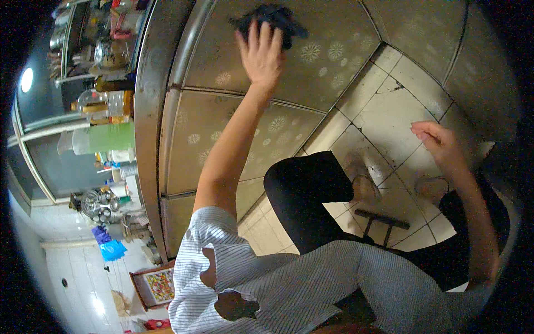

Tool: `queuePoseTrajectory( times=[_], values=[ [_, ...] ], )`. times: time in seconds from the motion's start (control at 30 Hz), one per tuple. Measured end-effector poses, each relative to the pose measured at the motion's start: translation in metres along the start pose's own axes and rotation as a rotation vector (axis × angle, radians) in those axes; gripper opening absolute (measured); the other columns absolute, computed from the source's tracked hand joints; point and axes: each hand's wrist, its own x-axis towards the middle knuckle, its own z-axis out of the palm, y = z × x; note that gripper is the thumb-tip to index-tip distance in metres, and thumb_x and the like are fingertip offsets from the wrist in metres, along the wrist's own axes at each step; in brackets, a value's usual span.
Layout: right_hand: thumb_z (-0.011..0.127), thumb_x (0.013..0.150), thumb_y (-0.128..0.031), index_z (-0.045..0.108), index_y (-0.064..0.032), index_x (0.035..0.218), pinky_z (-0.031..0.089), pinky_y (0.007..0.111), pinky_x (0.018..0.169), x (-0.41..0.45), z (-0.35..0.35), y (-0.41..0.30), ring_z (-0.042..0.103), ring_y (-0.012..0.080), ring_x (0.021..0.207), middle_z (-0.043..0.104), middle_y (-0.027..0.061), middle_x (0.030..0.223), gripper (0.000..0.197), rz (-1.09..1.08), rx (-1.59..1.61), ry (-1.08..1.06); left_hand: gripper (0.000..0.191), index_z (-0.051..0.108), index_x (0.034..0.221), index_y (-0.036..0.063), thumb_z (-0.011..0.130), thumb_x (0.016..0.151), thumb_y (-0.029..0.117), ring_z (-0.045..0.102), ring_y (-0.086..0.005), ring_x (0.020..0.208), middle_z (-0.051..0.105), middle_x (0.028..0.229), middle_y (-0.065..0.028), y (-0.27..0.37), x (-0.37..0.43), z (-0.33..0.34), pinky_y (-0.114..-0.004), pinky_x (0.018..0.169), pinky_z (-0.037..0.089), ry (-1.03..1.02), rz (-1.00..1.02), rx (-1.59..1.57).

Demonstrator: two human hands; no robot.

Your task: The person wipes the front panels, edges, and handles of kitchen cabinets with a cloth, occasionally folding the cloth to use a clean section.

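Note:
At the top of the view, my left hand (263,58) is spread with its back towards me, pressing a dark crumpled cloth (273,21) against a brownish cabinet door panel (329,79) with pale flower patterns. The cloth sticks out past the fingers on both sides. Slightly blurred, my right hand (436,140) hangs above the tiled floor at the right, its fingers loosely curled, with nothing seen in it. Part of its palm side is hidden.
Left of the doors runs a metal counter edge (148,125), bearing a green container (104,137), plastic bottles (119,103) and kitchenware. A black bar-shaped object (381,219) is near my feet on the floor tiles (371,117). More cabinet panels (425,29) stand at upper right.

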Motion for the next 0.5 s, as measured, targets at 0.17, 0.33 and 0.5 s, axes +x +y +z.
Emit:
queuePoseTrajectory(
  times=[0.17,0.33,0.5],
  values=[
    [0.053,0.091,-0.008,0.061,0.0030,0.105,0.047,0.028,0.084,0.011,0.013,0.009,0.062,0.0164,0.094,0.066,0.0113,0.099,0.019,0.013,0.013,-0.089,0.048,0.053,0.127,0.0167,0.048,0.080,0.011,0.043,-0.0339,0.121,0.050,0.130,-0.0119,-0.024,0.004,-0.017,-0.053,0.109,0.023,-0.056,0.023,0.028],
    [0.054,0.089,-0.006,0.060,0.0022,0.106,0.047,0.027,0.083,0.019,0.016,0.036,0.062,0.0162,0.091,0.065,0.0105,0.098,0.020,-0.002,-0.062,-0.105,0.047,0.051,0.130,0.0178,0.043,0.084,0.013,0.046,-0.0325,0.118,0.048,0.133,-0.0060,-0.063,-0.014,-0.098,-0.043,0.098,0.037,-0.069,-0.163,0.090],
    [0.056,0.088,-0.005,0.060,0.0014,0.107,0.048,0.027,0.079,0.004,0.028,0.027,0.061,0.0152,0.086,0.066,0.0102,0.096,0.021,0.003,-0.013,-0.125,0.039,0.058,0.112,0.0078,0.056,0.073,0.006,0.051,-0.0303,0.107,0.054,0.116,-0.0102,-0.073,-0.084,-0.144,-0.041,0.090,0.040,-0.099,-0.245,0.279]
  ],
)
